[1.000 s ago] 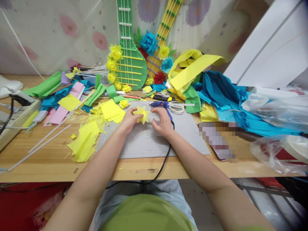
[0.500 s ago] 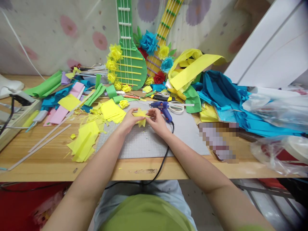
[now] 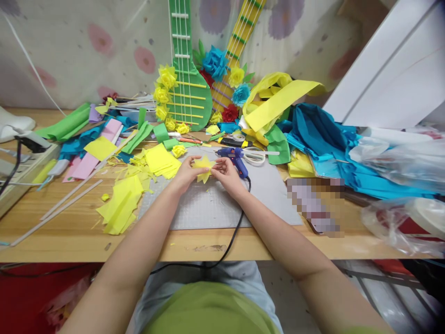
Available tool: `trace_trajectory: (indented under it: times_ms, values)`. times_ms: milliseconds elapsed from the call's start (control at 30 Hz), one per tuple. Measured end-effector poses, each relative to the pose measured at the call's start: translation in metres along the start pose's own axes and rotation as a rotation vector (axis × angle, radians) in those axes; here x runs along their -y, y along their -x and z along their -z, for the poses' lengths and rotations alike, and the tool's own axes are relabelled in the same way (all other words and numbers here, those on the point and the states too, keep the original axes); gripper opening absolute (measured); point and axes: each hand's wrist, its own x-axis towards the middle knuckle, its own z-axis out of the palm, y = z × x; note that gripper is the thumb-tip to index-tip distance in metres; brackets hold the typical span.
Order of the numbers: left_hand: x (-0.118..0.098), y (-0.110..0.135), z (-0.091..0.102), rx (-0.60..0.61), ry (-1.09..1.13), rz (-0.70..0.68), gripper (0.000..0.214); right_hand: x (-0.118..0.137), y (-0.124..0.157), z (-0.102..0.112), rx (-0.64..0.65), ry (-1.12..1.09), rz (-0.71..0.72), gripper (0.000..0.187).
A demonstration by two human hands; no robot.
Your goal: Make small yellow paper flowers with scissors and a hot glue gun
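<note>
A small yellow paper flower (image 3: 203, 168) with pointed petals is held between both hands above the grey cutting mat (image 3: 208, 206). My left hand (image 3: 185, 175) pinches its left side, fingers curled. My right hand (image 3: 226, 175) pinches its right side with thumb and fingertips. Just behind the right hand lies a blue glue gun (image 3: 233, 156), and its black cord (image 3: 236, 222) runs under my right wrist and off the table's front edge.
Stacks of yellow paper squares (image 3: 160, 161) and yellow scraps (image 3: 120, 206) lie left of the mat. White-handled scissors (image 3: 255, 156) lie beside the glue gun. Green (image 3: 187, 83) and yellow (image 3: 239, 41) paper guitars with paper flowers lean at the back. Blue crepe paper (image 3: 327, 139) and plastic bags (image 3: 403, 218) crowd the right.
My right hand has moved left toward the flower and now pinches it. The flower has been turned and folded smaller between the two hands.
</note>
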Motion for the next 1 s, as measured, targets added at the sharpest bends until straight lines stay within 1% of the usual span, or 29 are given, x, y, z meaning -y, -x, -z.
trace_trajectory:
  times_ms: [100, 233, 333, 433, 467, 500, 533, 600, 633, 667, 700, 767, 833, 867, 933, 1000]
  values:
    - [-0.002, 0.002, -0.002, 0.002, 0.036, 0.019, 0.057, 0.003, 0.001, -0.001, 0.031, -0.021, -0.051, 0.044]
    - [-0.001, -0.002, 0.001, -0.073, -0.033, -0.054, 0.058, 0.007, 0.004, 0.000, 0.074, 0.024, -0.050, 0.047]
    - [-0.003, -0.009, 0.007, -0.136, -0.104, -0.093, 0.059, 0.011, 0.008, 0.007, 0.029, 0.196, 0.038, 0.044]
    - [-0.013, -0.018, 0.015, -0.149, -0.174, -0.116, 0.062, 0.022, 0.012, 0.023, -0.011, 0.487, 0.158, 0.025]
    - [-0.018, -0.022, 0.018, -0.137, -0.199, -0.129, 0.063, 0.028, 0.013, 0.030, -0.002, 0.598, 0.182, 0.023]
    - [-0.024, -0.026, 0.021, -0.112, -0.225, -0.142, 0.063, 0.035, 0.013, 0.039, 0.027, 0.714, 0.200, 0.026]
    - [-0.030, -0.030, 0.023, -0.084, -0.258, -0.166, 0.063, 0.042, 0.013, 0.049, 0.089, 0.831, 0.203, 0.030]
    - [-0.042, -0.040, 0.027, -0.049, -0.341, -0.185, 0.059, 0.055, 0.012, 0.070, 0.257, 0.989, 0.140, 0.038]
    - [-0.047, -0.045, 0.029, -0.018, -0.381, -0.180, 0.057, 0.060, 0.010, 0.081, 0.300, 1.028, 0.090, 0.043]
    - [-0.052, -0.050, 0.030, 0.017, -0.433, -0.176, 0.055, 0.062, 0.007, 0.090, 0.313, 1.057, 0.056, 0.046]
    - [-0.056, -0.055, 0.030, 0.040, -0.483, -0.182, 0.051, 0.062, 0.005, 0.098, 0.279, 1.087, 0.033, 0.048]
    - [-0.062, -0.065, 0.030, 0.101, -0.577, -0.164, 0.045, 0.056, -0.002, 0.109, 0.165, 1.132, 0.038, 0.047]
    - [-0.065, -0.073, 0.027, 0.185, -0.675, -0.097, 0.042, 0.044, -0.007, 0.111, 0.060, 1.131, 0.070, 0.047]
    - [-0.066, -0.076, 0.025, 0.236, -0.727, -0.059, 0.041, 0.038, -0.009, 0.110, 0.032, 1.110, 0.103, 0.049]
    - [-0.064, -0.083, 0.021, 0.320, -0.797, -0.022, 0.040, 0.026, -0.012, 0.103, 0.051, 1.042, 0.210, 0.052]
    - [-0.061, -0.089, 0.017, 0.356, -0.795, -0.055, 0.037, 0.018, -0.014, 0.093, 0.044, 1.021, 0.258, 0.051]
